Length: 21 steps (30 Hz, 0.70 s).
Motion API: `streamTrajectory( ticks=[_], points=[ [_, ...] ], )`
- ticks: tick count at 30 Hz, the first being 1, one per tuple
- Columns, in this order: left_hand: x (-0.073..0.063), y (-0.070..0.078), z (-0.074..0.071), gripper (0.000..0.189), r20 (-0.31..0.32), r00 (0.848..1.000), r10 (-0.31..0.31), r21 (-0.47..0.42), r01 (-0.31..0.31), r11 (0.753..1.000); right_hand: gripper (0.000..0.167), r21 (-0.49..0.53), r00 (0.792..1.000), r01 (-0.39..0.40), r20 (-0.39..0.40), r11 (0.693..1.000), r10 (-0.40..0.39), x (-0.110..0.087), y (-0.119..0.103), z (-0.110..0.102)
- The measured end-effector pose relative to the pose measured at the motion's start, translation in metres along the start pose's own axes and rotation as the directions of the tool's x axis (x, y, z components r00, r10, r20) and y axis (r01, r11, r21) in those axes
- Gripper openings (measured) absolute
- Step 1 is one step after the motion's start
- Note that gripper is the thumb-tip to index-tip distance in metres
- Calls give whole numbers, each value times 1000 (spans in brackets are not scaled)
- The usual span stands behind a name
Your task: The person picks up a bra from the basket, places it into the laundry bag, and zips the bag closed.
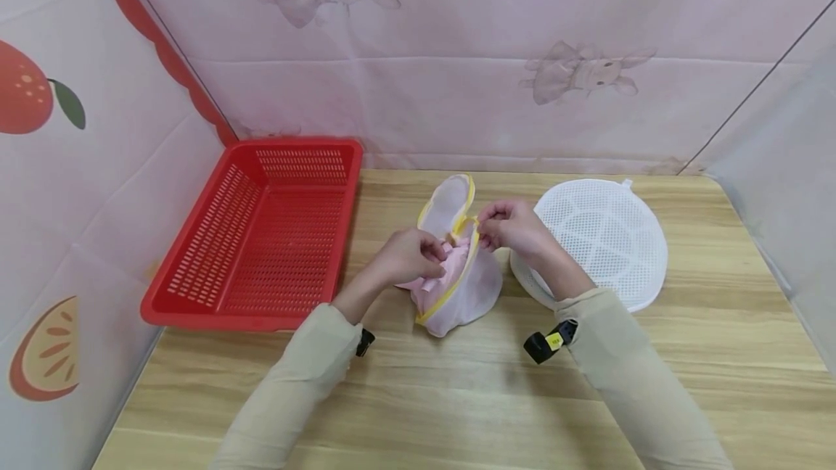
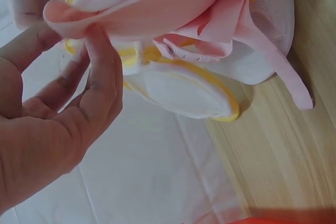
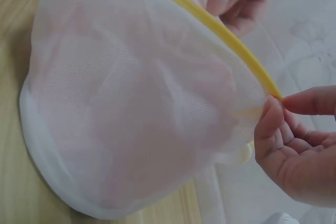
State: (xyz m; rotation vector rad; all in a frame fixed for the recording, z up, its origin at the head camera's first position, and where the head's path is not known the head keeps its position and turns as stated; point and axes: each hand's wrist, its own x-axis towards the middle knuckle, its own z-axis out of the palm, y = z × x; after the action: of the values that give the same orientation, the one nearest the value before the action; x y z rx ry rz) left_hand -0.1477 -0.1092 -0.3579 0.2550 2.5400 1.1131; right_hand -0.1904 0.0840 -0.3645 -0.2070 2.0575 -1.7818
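Note:
A white mesh laundry bag (image 1: 485, 285) with a yellow zip edge stands with its mouth open and its flap folded back. Inside its mouth lies a pink bra (image 1: 449, 267); a strap and a hook-and-eye band (image 2: 189, 53) show in the left wrist view. My left hand (image 1: 410, 256) pinches the bra's pink fabric between thumb and fingers. With thumb and forefinger, my right hand (image 1: 512, 229) pinches the bag's yellow edge (image 3: 231, 38) near its far end. Through the mesh, pink fabric shows faintly in the right wrist view.
To the left stands a red plastic basket (image 1: 347, 238) with slotted walls, close to the back wall. On the right lies a round white mesh item (image 1: 604, 238), partly under my right forearm. Printed fabric walls (image 1: 444, 107) border the wooden table (image 1: 451, 405).

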Motion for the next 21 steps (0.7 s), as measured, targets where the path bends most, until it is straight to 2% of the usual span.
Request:
streamTrajectory(
  ticks=[4, 8, 12, 16, 21],
  points=[
    [2, 0, 3, 10, -46, 999, 27, 52, -24, 998, 7, 8, 1000, -26, 8, 1000, 26, 1, 4, 5],
    [6, 1, 5, 9, -70, 996, 55, 60, -51, 997, 6, 3, 998, -52, 20, 999, 52, 2, 9, 9],
    [11, 4, 7, 7, -74, 995, 65, 42, -62, 997, 4, -34, 996, -86, 19, 996, 86, 3, 11, 11],
    [15, 7, 9, 6, -75, 996, 56, 20, -55, 998, 10, -92, 992, -126, 11, 988, 127, 2, 11, 11],
    [18, 11, 11, 6, -40, 997, 61, -1, -61, 998, 13, -137, 986, -168, -10, 976, 168, 1, 10, 12]
  ],
)
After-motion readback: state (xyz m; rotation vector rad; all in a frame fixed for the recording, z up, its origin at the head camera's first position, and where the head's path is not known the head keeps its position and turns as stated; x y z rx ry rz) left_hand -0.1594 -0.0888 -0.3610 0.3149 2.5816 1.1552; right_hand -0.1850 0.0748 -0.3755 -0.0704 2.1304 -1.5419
